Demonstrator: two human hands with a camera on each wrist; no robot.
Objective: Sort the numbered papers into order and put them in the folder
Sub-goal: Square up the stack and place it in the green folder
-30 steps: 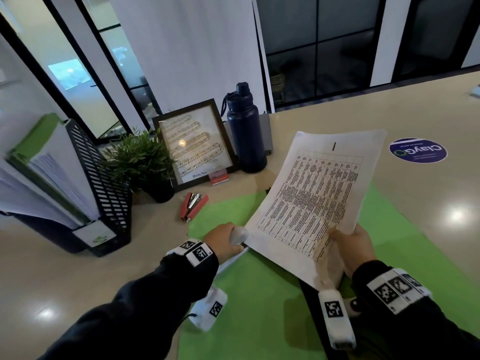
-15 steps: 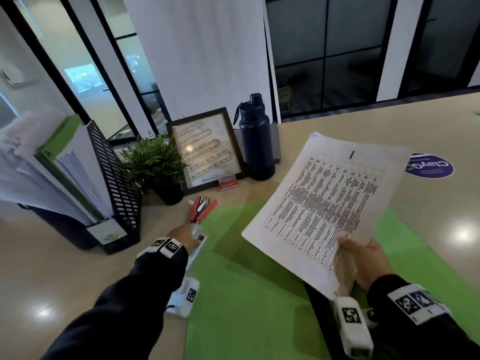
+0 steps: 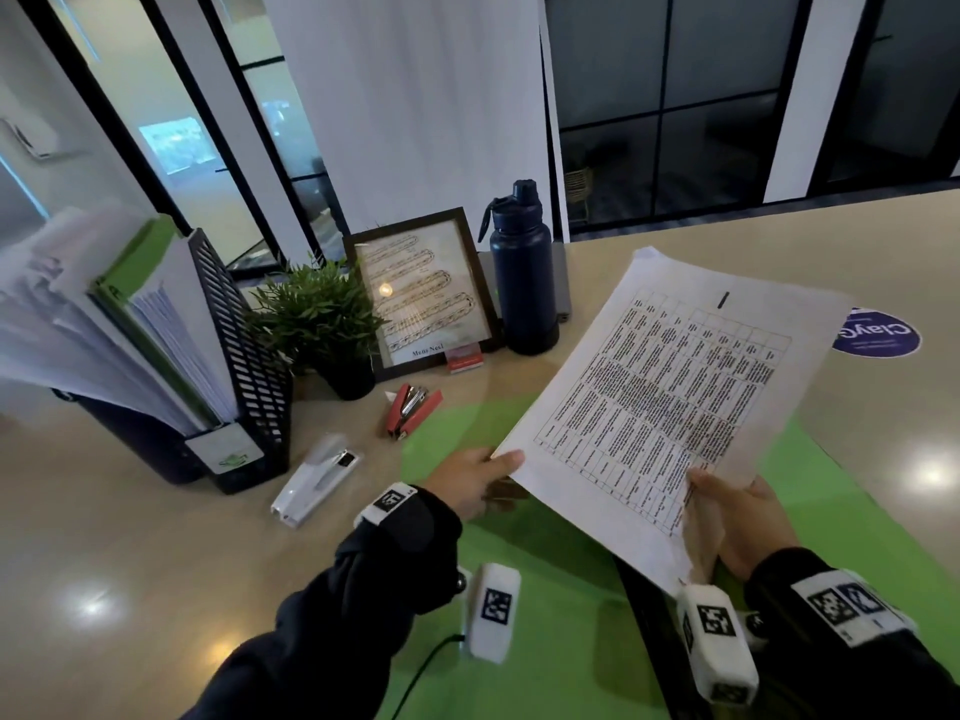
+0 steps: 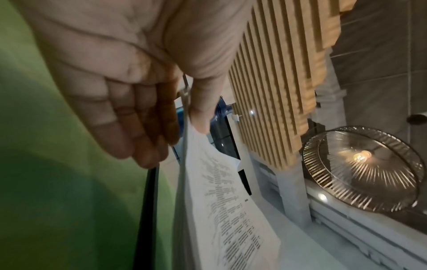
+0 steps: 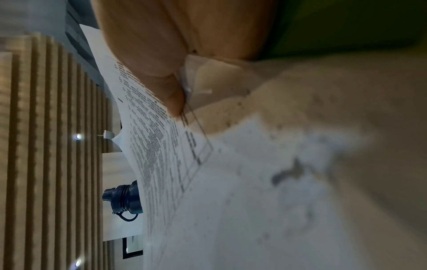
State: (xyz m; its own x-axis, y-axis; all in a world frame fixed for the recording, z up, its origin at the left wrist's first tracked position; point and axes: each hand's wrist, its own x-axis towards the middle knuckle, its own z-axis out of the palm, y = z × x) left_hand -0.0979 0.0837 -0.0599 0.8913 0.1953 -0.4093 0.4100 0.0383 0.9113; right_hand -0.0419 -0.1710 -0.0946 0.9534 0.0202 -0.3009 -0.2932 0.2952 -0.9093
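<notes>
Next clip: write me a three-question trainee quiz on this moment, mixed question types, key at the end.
1. True or false: both the left hand and the right hand hold the stack of papers.
2. What lies on the table directly under the papers? A) green folder B) picture frame C) red stapler
3. Fill in: the white stapler lies on the table beside the black ____.

Key: 1 true; 2 A; 3 file holder.

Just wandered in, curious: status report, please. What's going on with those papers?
Both hands, left and right, hold the papers above the open green folder. Page 1 on top. Nothing in the way.
</notes>
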